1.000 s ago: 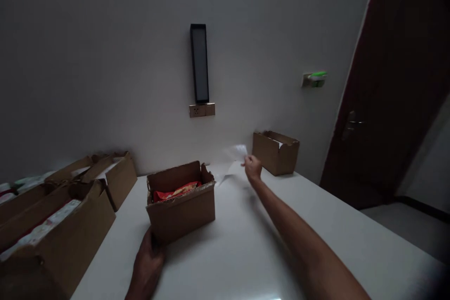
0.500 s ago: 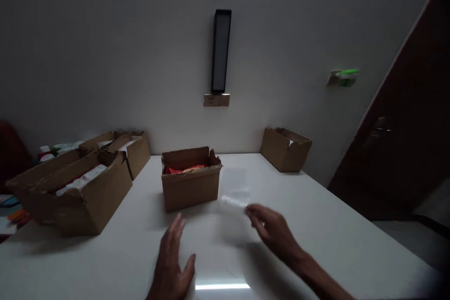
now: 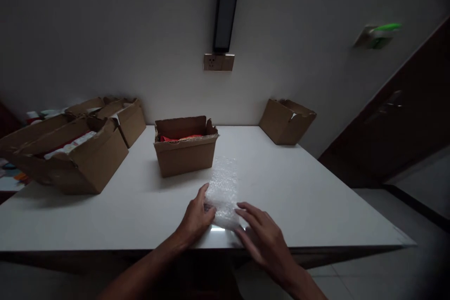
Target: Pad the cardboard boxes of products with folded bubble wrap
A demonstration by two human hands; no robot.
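Note:
A clear strip of bubble wrap (image 3: 224, 187), perhaps a bag, lies between my hands near the table's front edge. My left hand (image 3: 197, 218) grips its lower left side, with the thumb over the plastic and the fingers partly hidden. On the other side, my right hand (image 3: 262, 232) is open. Its fingers are apart and its fingertips reach the right edge of the wrap. Just beyond the wrap and to the left stands an open cardboard box (image 3: 186, 157) with red packets (image 3: 181, 138) inside.
Several open cardboard boxes (image 3: 101, 159) with white and red contents crowd the left of the white table (image 3: 298, 192). Another box (image 3: 287, 122) stands at the back right, near the wall. A socket plate (image 3: 218, 62) is on the wall.
The bubble wrap has come nearer the table's front edge. My left hand has moved onto its left side, while my right hand's fingers have spread. The camera view has tilted down.

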